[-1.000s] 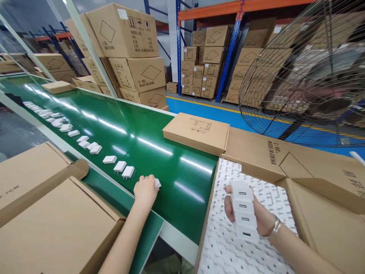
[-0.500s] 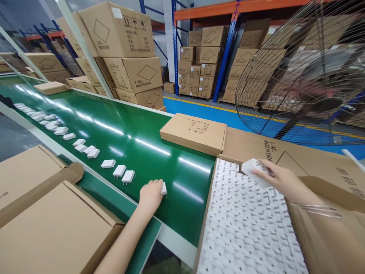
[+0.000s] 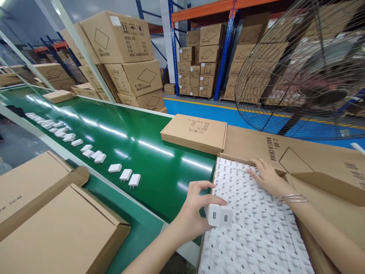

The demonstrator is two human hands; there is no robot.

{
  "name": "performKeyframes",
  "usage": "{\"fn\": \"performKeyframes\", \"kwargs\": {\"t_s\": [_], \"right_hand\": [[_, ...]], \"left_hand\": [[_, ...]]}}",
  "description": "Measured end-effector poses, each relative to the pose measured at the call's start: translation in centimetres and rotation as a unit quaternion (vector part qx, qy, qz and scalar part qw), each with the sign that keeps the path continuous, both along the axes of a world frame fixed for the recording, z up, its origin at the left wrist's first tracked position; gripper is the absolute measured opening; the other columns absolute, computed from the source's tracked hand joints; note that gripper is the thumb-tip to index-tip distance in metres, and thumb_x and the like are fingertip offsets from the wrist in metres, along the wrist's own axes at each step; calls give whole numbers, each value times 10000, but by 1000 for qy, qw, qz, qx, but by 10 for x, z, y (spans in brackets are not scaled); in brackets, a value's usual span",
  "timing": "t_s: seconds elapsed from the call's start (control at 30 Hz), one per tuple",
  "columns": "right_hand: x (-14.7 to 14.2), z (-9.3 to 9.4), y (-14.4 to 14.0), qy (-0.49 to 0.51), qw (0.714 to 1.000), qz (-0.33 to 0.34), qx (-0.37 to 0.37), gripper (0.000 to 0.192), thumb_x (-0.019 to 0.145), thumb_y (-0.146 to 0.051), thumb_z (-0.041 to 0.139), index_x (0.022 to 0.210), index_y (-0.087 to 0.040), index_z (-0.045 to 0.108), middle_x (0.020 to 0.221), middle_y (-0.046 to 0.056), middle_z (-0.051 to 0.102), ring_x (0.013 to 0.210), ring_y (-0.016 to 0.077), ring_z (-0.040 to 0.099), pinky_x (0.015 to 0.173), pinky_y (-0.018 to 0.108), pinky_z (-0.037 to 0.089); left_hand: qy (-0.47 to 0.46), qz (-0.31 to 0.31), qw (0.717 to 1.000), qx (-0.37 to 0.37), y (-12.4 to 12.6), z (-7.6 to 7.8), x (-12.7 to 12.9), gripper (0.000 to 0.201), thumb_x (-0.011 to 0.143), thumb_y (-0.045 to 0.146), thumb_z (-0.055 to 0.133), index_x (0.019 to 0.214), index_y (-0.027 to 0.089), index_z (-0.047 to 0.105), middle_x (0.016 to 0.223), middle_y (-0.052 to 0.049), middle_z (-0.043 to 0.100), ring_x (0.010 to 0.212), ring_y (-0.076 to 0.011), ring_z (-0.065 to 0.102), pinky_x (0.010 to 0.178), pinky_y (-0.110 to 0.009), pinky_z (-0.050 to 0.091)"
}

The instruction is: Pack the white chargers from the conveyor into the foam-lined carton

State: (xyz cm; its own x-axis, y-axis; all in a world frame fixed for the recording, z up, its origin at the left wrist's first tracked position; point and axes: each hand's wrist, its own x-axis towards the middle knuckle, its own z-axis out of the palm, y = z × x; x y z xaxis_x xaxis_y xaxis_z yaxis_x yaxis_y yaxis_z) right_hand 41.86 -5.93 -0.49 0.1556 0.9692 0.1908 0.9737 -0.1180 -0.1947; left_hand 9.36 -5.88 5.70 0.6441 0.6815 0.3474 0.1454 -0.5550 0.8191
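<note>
My left hand (image 3: pixel 194 207) is closed on white USB chargers (image 3: pixel 214 215), pinched between thumb and fingers over the left side of the carton. Two USB ports face me, apparently on two chargers side by side. My right hand (image 3: pixel 268 178) lies with its fingers apart at the far right end of the packed rows and holds nothing I can see. Beneath both hands, the open carton (image 3: pixel 209 224) is filled with tight rows of white chargers (image 3: pixel 251 236). Several loose chargers (image 3: pixel 134 180) lie in a line on the green conveyor belt (image 3: pixel 159 198).
A closed flat box (image 3: pixel 196 133) sits on the belt beyond the carton. Brown boxes (image 3: pixel 65 232) stand at the near left. The carton's flap (image 3: pixel 251 140) extends behind it, and a large caged fan (image 3: pixel 308 76) is at the right. Stacked cartons (image 3: pixel 137 76) stand behind the belt.
My left hand has come off the belt to the right, over the carton, with chargers in it. My right hand has let go of its chargers at the carton's far end, where the gap is filled.
</note>
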Motion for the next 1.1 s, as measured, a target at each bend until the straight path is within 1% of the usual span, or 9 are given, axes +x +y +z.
{"fn": "performKeyframes", "kwargs": {"t_s": [0.13, 0.17, 0.3, 0.4, 0.5, 0.63, 0.7, 0.87, 1.1], "right_hand": [[-43, 42, -26, 242, 970, 27, -13, 490, 833, -525, 370, 1214, -223, 432, 1305, 122, 421, 1232, 300, 337, 1004, 493, 298], [-58, 51, -34, 376, 922, 67, -67, 485, 834, -522, 392, 1242, -260, 402, 1325, 94, 408, 1236, 276, 342, 989, 466, 331], [-111, 65, -65, 749, 572, 235, -236, 688, 732, -574, 549, 1321, -324, 298, 1290, 81, 439, 1172, 273, 431, 888, 441, 411], [-123, 62, -78, 814, 502, 203, -212, 707, 681, -565, 621, 1284, -346, 326, 1102, 54, 539, 995, 238, 554, 799, 403, 445], [-99, 65, -81, 773, 591, 141, -182, 678, 623, -622, 631, 1185, -307, 420, 1016, 57, 556, 893, 234, 579, 705, 359, 467], [-30, 72, -67, 457, 886, -71, 20, 438, 662, -598, 585, 904, -234, 555, 908, 54, 567, 789, 216, 554, 627, 315, 440], [0, 67, -58, 212, 960, -163, 85, 330, 726, -547, 530, 808, -231, 576, 876, 48, 568, 779, 219, 537, 587, 302, 400], [14, 33, -44, -124, 973, -194, 29, 271, 841, -437, 437, 823, -229, 611, 859, 52, 570, 787, 209, 548, 430, 242, 246], [5, 34, -37, -137, 974, -172, 53, 415, 886, -473, 287, 869, -204, 602, 840, 82, 626, 785, 240, 582, 486, 286, 355]], "left_hand": [[-13, 1, 1000, -19, -4, -3, 8, 313, 614, 245, 735, 913, 275, 649, 1171, -71, 424, 1160, -245, 350, 993, -435, 327], [-21, -3, 1000, -23, -6, -3, 11, 316, 609, 256, 740, 910, 278, 648, 1187, -68, 413, 1172, -250, 338, 996, -439, 322], [-51, -40, 997, -36, -18, 0, 31, 345, 593, 293, 751, 920, 293, 640, 1247, -51, 371, 1217, -265, 290, 1003, -438, 317], [-49, -56, 996, -43, -27, 3, 46, 364, 588, 319, 751, 932, 295, 632, 1291, -41, 327, 1257, -280, 231, 1019, -438, 298], [-1, -56, 996, -70, -26, 4, 50, 597, 555, 351, 767, 1108, 339, 544, 1371, -29, 214, 1281, -294, 185, 1033, -457, 274], [92, -11, 990, -105, -11, -2, 34, 587, 697, 248, 629, 1235, 327, 408, 1355, -56, 266, 1238, -249, 289, 1021, -446, 289], [114, 49, 986, -108, -4, -10, 22, 399, 760, 200, 505, 1153, 264, 471, 1244, -71, 406, 1173, -220, 373, 994, -407, 323], [210, 142, 954, -158, -6, -30, 1, 228, 846, 299, 343, 982, 210, 504, 920, -48, 563, 823, -174, 538, 720, -289, 424], [336, 92, 919, -183, -33, -44, -6, 268, 862, 390, 322, 679, 215, 409, 615, 15, 520, 616, -161, 503, 543, -232, 286]]}}
